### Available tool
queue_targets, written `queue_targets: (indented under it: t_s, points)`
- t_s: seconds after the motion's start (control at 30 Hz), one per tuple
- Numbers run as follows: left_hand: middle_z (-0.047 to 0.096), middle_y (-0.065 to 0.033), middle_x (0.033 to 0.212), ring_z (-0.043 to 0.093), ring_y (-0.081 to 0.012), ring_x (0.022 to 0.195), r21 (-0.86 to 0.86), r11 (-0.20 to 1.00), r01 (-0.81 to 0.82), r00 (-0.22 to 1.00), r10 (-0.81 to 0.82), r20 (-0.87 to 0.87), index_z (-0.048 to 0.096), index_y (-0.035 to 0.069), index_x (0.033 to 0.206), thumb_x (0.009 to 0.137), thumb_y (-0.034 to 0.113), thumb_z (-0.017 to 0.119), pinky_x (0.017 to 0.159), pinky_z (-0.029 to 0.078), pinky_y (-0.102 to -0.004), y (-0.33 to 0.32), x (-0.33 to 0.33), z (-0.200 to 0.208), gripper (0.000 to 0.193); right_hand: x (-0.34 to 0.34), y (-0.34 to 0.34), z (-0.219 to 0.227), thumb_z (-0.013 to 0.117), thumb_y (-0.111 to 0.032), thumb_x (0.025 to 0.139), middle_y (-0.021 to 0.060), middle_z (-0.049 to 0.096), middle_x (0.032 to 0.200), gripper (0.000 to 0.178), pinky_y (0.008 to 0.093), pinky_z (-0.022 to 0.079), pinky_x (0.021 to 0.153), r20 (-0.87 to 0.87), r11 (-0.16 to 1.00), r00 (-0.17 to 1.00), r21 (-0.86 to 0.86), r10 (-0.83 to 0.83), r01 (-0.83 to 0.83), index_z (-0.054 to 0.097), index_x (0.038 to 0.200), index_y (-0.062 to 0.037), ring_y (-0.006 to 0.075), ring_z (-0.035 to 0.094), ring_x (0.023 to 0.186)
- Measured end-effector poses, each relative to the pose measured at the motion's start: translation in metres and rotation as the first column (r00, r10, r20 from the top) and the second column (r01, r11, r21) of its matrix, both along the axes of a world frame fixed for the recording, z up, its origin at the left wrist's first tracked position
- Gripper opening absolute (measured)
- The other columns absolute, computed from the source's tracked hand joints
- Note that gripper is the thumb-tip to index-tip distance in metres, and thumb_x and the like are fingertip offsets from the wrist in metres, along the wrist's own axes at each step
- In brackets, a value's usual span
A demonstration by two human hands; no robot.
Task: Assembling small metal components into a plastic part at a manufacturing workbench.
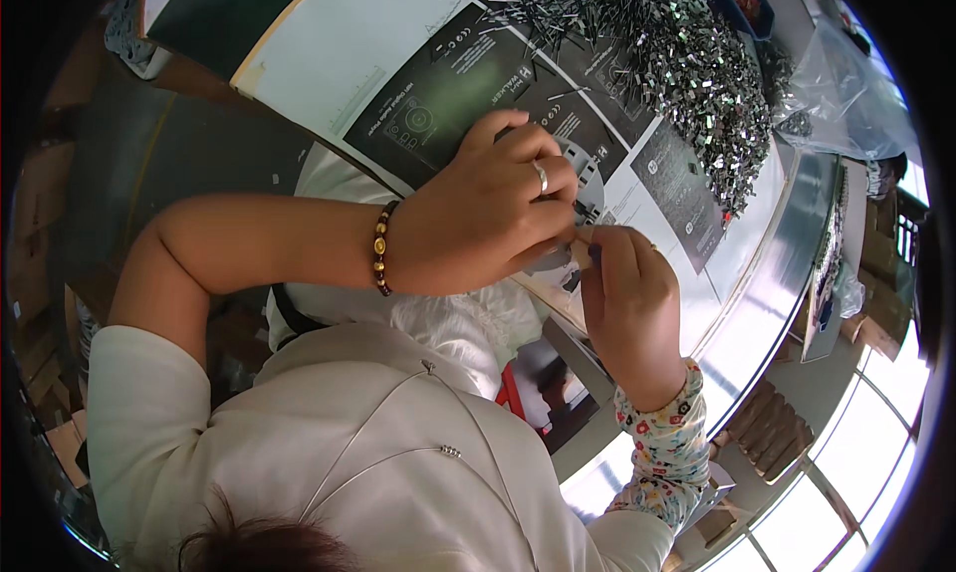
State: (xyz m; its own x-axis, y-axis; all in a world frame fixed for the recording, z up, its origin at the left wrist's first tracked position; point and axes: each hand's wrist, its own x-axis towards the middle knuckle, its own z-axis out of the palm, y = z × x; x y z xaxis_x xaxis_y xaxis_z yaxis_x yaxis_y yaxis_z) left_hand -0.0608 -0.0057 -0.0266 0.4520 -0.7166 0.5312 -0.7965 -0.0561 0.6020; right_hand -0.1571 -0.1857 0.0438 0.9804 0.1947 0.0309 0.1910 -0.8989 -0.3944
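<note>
My left hand, with a ring and a beaded bracelet, is curled palm down over the near part of the table. Its fingers bend around something that the hand itself hides. Just right of it, my right hand is closed in a pinch, its fingertips meeting those of the left. What the right fingers hold is too small and covered to name. A grey-and-silver metal piece shows beyond the left fingers; its kind is unclear. Both hands are above a dark printed sheet lying on the white table.
A large heap of small shiny metal pieces covers the far right of the table, with thin dark strips scattered at its left. Behind it stand a blue bin and a clear plastic bag. Cardboard lies beyond the table's right edge.
</note>
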Motion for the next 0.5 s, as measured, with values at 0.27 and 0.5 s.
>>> queue_targets:
  t_s: [0.27,0.5]
  points:
    - [0.058,-0.0008,0.104,0.048,-0.0240,0.098,-0.080,0.996,0.041,0.996,-0.047,-0.081,0.062,0.010,0.085,0.076,0.005,0.074,0.098,0.037,-0.0450,-0.003,0.002,-0.007,0.016,0.007,0.006,0.001,0.064,0.004,0.085,0.0105,0.064,0.083,0.018,0.0318,0.048,0.057,0.081,0.981,0.993,-0.182,0.089,-0.074,0.055,0.100,0.0005,0.0204,0.057,0.060]
    - [0.058,0.0003,0.102,0.047,-0.0232,0.096,-0.100,0.994,0.033,0.995,-0.042,-0.089,0.061,0.010,0.084,0.075,0.004,0.073,0.096,0.037,-0.0425,-0.004,0.002,-0.007,0.016,0.026,-0.017,0.002,0.059,0.003,0.090,0.0101,0.064,0.077,0.013,0.0254,0.048,0.048,-0.768,0.605,0.619,0.417,-0.164,0.678,0.053,0.101,0.0024,0.0176,0.063,0.059]
